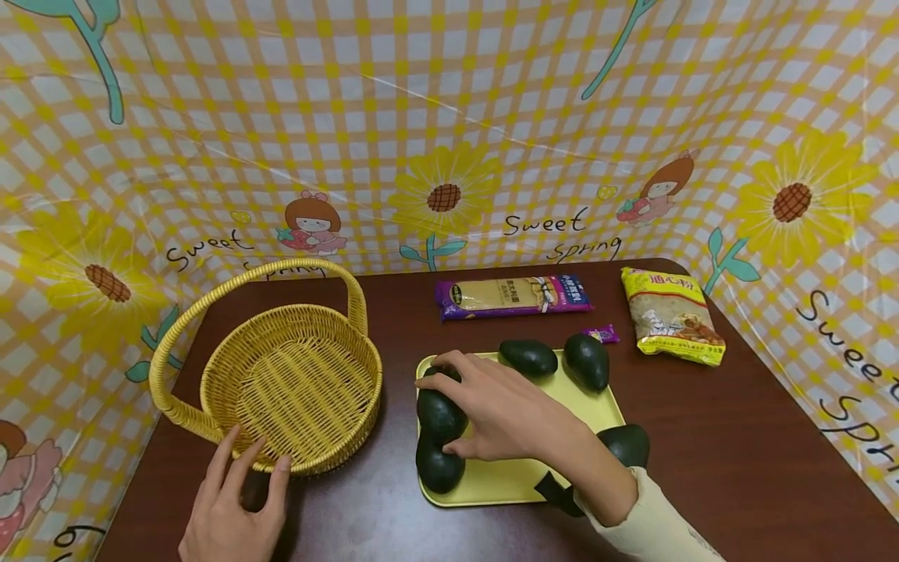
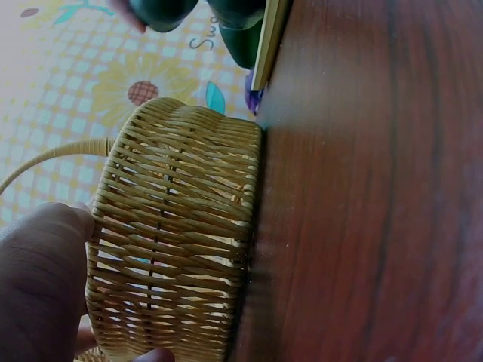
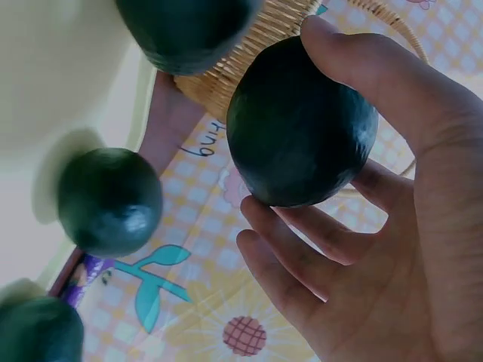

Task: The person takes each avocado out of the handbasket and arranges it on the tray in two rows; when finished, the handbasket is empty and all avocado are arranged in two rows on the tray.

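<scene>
My right hand is over the left side of a yellow tray, gripping a dark green avocado between thumb and fingers. Just in front of that one sits another avocado at the tray's left edge. More avocados lie on the tray: one at the back, one in the back right corner and one on the right, partly hidden by the wrist. Fingers loosely spread, my left hand rests at the near rim of a wicker basket, whose inside holds nothing.
Behind the tray lies a purple pasta packet, with a small purple sachet beside it. A yellow bag of pasta is at the back right. The basket's tall handle arches over its left and back. Patterned cloth encloses the brown table.
</scene>
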Demonstrator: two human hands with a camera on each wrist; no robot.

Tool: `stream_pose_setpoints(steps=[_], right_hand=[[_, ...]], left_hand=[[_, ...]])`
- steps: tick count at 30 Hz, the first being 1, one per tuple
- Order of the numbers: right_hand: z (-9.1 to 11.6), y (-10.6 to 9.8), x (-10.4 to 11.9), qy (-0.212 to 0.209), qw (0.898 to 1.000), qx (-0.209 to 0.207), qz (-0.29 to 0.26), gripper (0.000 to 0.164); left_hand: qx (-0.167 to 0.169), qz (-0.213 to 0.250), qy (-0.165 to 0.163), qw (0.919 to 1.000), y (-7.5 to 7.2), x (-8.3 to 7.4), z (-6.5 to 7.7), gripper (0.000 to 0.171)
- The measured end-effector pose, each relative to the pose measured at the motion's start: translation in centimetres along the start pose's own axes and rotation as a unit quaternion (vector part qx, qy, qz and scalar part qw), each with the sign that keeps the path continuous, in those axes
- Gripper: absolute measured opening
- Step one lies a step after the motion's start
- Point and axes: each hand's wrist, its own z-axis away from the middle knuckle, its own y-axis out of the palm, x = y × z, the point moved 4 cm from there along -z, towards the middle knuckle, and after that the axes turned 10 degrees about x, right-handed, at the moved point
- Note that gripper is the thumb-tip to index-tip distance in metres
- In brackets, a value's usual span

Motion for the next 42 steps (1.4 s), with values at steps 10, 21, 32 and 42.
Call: stream_pose_setpoints(steps=[10,21,32,42], right_hand=[[2.6,1.3,-0.5,0.02,1.0,-0.01,0.003,0.083],[5.2,2.0,-1.3,0.053,0.999,0.002,-0.008,0.085],[7.8,3.1,-2.0,0.062,0.998,-0.026,-0.005,0.084],[9.6,4.3,-2.9,0.077,0.996,-0.021,-0.032,0.086]], left_hand=[[-0.003,0.001,-0.013,0.9999,0.0,-0.1,0.1,0.045],[0.0,0.002,-0.006,1.0,0.0,0.1,0.1,0.044],[0.005,-0.002,-0.008,1.0,0.0,-0.1,0.0,0.045],[0.012,-0.003,-0.012,0.9999,-0.1,-0.2,0.0,0.044]])
